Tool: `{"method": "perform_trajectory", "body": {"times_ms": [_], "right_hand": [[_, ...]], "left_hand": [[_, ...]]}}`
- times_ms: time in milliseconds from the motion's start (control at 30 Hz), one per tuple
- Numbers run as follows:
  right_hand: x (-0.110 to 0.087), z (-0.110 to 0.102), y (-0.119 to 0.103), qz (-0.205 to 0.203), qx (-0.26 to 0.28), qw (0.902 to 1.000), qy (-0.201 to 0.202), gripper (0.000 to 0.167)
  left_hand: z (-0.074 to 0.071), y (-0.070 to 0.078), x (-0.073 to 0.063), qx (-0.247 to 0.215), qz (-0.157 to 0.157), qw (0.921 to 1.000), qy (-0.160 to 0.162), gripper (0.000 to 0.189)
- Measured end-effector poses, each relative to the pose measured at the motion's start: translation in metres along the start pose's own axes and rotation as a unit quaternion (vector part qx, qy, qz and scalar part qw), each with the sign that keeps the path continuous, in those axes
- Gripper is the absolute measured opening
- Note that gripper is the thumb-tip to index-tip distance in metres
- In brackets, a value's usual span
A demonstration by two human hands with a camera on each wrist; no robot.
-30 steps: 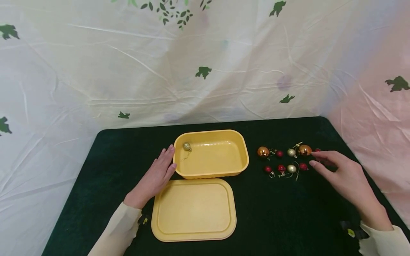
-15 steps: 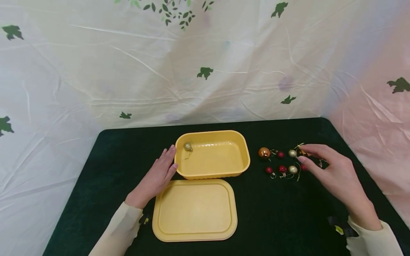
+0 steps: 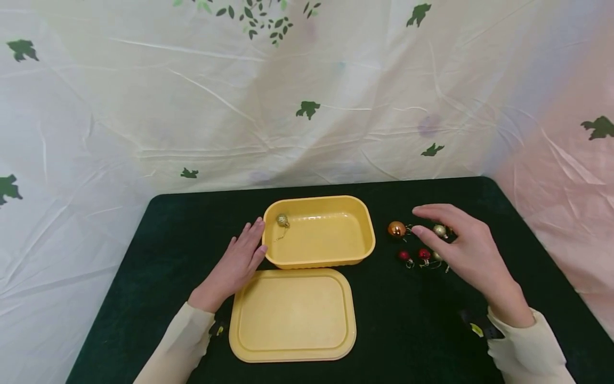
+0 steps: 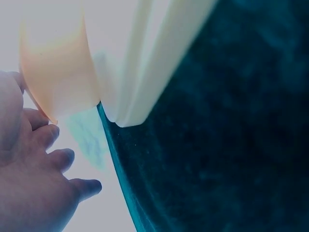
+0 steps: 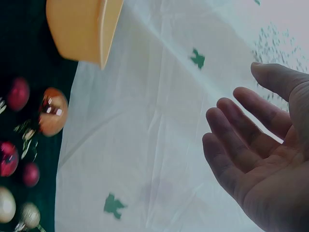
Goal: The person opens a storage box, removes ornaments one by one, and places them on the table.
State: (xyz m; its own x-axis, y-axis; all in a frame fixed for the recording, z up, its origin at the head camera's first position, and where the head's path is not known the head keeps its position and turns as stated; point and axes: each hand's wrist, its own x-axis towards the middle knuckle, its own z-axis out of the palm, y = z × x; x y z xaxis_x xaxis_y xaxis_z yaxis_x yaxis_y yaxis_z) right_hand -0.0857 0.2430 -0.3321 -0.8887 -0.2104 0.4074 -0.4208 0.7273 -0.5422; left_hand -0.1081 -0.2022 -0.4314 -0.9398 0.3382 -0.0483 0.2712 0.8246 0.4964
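Observation:
My left hand (image 3: 236, 266) rests with outstretched fingers against the left wall of a yellow plastic box (image 3: 364, 250). In that box a small gold glitter bauble (image 3: 282, 220) lies at the left, its string trailing. Over the Christmas baubles on the right hovers my right hand (image 3: 472, 250), thumb and fingers apart, holding nothing. Beside its fingertips sits an orange bauble (image 3: 396, 229). Red baubles (image 3: 404, 255) and a gold bauble (image 3: 439, 230) show around and below the hand, which hides others. The right wrist view shows the palm facing up, with several baubles (image 5: 53, 112) at the left.
A flat yellow lid (image 3: 292, 314) lies in front of the box, close to its near edge. Dark green cloth (image 3: 393, 320) covers the table. White fabric with green leaf prints (image 3: 216, 106) hangs behind and at both sides.
My right hand has moved left across the baubles, from beside the right-hand orange bauble toward the left-hand one, its thumb and fingers spreading. The left hand stays against the box.

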Motion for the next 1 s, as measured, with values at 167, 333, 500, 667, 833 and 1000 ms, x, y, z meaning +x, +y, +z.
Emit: {"method": "perform_trajectory", "body": {"times_ms": [167,333,500,667,833,1000], "right_hand": [[0.013,0.007,-0.015,-0.036,-0.008,0.9989,-0.03,0.035],[0.025,0.013,-0.026,-0.076,0.003,0.9958,-0.051,0.035],[0.036,0.021,-0.035,-0.099,0.008,0.9913,-0.086,0.034],[0.047,0.031,-0.045,-0.115,0.005,0.9865,-0.117,0.033],[0.057,0.044,-0.053,-0.123,-0.001,0.9825,-0.139,0.033],[0.064,0.056,-0.058,-0.124,-0.004,0.9797,-0.157,0.036]], "left_hand": [[0.001,0.0,0.0,0.013,0.015,0.9997,0.017,0.065],[0.002,0.0,0.001,0.019,0.016,0.9995,0.018,0.065],[0.003,-0.001,0.002,0.021,0.018,0.9994,0.02,0.065],[0.003,-0.001,0.001,0.023,0.019,0.9993,0.022,0.065],[0.004,-0.002,0.0,0.02,0.02,0.9994,0.02,0.065],[0.004,-0.002,0.0,0.017,0.022,0.9993,0.023,0.065]]}}
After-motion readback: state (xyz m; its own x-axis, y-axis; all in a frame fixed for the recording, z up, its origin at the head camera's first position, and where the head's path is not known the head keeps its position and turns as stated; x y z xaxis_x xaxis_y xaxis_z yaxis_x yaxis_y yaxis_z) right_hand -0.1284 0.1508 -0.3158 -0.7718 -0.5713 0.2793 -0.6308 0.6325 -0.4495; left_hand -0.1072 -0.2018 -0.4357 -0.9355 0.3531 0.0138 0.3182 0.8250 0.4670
